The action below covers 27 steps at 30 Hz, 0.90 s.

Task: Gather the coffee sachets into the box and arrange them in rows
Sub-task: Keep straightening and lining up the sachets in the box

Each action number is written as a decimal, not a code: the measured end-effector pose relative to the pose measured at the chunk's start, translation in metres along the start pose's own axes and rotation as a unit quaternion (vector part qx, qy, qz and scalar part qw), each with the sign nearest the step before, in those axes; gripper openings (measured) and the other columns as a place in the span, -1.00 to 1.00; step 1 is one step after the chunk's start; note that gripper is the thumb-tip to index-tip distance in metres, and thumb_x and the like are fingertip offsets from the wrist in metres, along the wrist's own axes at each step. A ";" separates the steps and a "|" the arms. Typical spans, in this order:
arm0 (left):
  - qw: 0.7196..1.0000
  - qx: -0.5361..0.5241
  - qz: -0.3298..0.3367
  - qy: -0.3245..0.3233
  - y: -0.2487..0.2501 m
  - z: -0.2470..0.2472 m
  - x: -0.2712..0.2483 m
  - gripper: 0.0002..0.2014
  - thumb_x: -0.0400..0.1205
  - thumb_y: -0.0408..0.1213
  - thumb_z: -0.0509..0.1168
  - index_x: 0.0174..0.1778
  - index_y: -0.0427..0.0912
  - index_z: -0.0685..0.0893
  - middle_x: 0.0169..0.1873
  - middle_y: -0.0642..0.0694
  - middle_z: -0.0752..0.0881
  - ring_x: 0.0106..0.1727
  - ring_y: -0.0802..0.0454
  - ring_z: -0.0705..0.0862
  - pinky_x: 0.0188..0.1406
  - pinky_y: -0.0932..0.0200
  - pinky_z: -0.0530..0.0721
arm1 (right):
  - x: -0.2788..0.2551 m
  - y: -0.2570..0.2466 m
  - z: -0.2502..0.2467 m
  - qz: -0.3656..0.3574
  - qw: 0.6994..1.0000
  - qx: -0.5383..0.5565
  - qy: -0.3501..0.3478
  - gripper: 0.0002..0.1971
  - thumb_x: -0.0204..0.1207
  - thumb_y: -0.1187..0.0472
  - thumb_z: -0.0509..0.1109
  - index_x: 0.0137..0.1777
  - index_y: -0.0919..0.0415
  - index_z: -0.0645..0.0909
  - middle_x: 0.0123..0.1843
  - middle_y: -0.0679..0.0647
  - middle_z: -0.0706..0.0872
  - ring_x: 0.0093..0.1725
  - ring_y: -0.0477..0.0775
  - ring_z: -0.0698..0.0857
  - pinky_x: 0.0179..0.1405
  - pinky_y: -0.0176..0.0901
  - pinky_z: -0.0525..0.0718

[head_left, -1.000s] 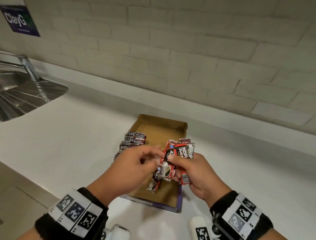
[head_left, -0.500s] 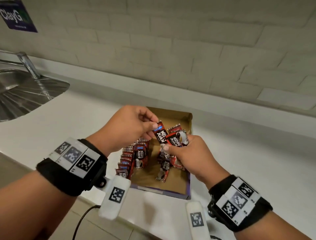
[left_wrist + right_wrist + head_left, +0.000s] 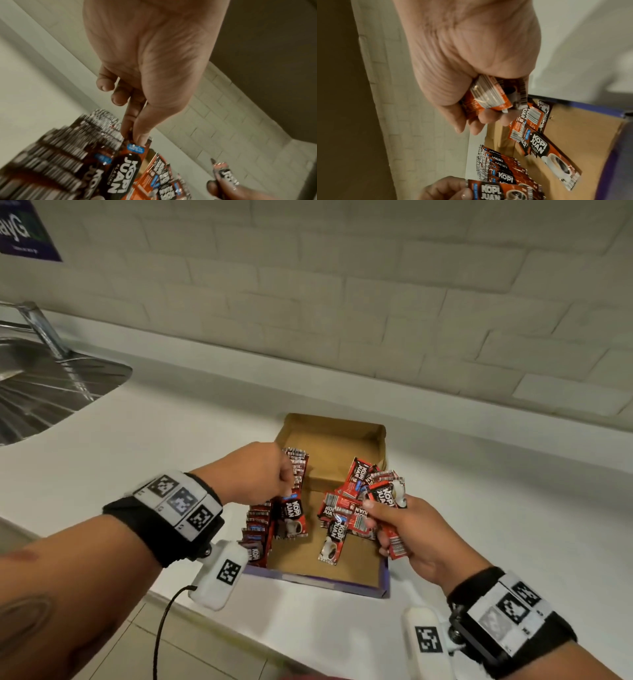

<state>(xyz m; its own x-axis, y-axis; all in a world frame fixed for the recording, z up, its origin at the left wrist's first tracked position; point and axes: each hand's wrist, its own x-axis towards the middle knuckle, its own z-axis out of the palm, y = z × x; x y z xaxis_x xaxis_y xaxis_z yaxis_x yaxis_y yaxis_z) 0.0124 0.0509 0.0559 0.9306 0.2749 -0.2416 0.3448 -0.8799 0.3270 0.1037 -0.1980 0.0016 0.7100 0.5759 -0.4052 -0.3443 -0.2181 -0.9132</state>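
Coffee sachets are the matter here, and in the head view most of them are already in the box (image 3: 334, 436), which lies open on the white counter (image 3: 171, 440). A row of sachets (image 3: 260, 518) stands on edge along the box's wall at 9 o'clock. The left hand (image 3: 253, 472) pinches a single sachet (image 3: 294, 517) by its top edge, just beside this row. The right hand (image 3: 407, 529), at 3 o'clock of the box, grips a loose bunch of sachets (image 3: 363, 501) that fans out above the bare cardboard floor.

In the left wrist view, the thumb and one of the fingers (image 3: 130, 119) are closed on the single sachet (image 3: 127, 170), which hangs down next to the blurred row (image 3: 56, 162).

In the right wrist view, the fingers (image 3: 486, 117) are curled around the bunch (image 3: 489, 96), and more sachets hang from it over the box floor (image 3: 583, 135).

I judge the step in hand is adding one sachet to the row. The next move calls for setting it upright against the row, then letting go and taking another one from the bunch.
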 end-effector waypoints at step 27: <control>0.996 0.091 -0.001 -0.021 -0.013 0.014 0.021 -0.89 0.61 -0.24 0.37 -0.16 0.00 0.80 -0.18 0.08 0.80 -0.08 0.05 0.74 -0.02 0.01 0.76 | -0.002 0.009 -0.022 0.040 0.998 0.037 -0.018 -0.94 0.61 0.43 0.39 0.04 0.36 0.63 -0.17 0.26 0.77 -0.49 0.09 0.56 -0.48 -0.08 0.64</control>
<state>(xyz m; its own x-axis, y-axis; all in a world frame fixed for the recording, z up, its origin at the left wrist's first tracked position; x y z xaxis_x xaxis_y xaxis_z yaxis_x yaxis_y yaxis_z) 0.0256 0.0627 0.0336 0.9226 0.2635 -0.2817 0.3153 -0.9359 0.1572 0.1125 -0.2184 -0.0069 0.6561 0.5872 -0.4741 -0.4442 -0.2074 -0.8716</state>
